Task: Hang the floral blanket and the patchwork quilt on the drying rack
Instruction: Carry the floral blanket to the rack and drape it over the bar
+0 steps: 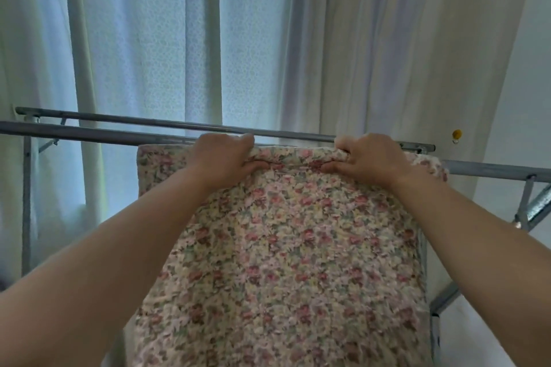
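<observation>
Gripping floral blanket (277, 247) top edge; rack (74, 132) free leftward.

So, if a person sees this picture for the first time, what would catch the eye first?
The floral blanket, pink and cream, fills the lower middle and lies over the near bar of the drying rack. The left hand and the right hand grip its top fold side by side at the bar. Behind, pale curtains glow with daylight.
</observation>
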The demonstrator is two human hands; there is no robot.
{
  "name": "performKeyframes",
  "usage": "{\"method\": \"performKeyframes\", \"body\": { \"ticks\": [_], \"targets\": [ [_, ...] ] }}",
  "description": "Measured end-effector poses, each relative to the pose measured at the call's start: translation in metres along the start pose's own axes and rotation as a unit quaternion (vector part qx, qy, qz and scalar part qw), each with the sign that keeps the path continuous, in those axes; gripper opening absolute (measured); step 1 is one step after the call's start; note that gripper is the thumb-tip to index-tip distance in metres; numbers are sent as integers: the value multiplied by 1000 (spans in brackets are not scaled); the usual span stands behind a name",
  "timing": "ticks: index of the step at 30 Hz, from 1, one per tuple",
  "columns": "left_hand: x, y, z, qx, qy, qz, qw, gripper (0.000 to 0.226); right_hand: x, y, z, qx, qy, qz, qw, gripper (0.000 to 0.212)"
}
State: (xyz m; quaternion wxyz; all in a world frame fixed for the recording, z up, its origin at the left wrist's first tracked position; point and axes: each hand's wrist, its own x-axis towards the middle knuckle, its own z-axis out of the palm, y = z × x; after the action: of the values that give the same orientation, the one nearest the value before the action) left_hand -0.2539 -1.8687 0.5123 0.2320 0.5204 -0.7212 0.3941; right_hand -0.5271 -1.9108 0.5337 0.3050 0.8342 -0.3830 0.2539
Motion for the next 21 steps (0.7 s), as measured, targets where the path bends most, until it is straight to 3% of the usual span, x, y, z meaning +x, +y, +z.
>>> {"method": "performKeyframes", "body": {
  "ticks": [4,12,21],
  "targets": [
    [12,-8,-9,-22,34,-13,999,52,8,5,-9,-17,83,-27,996,55],
    [36,-12,-17,-31,96,-29,995,47,26,7,-19,-85,137,5,987,44],
    [100,-18,-31,39,157,-62,985,24,66,29,-39,-125,222,17,967,36]
  ]
}}
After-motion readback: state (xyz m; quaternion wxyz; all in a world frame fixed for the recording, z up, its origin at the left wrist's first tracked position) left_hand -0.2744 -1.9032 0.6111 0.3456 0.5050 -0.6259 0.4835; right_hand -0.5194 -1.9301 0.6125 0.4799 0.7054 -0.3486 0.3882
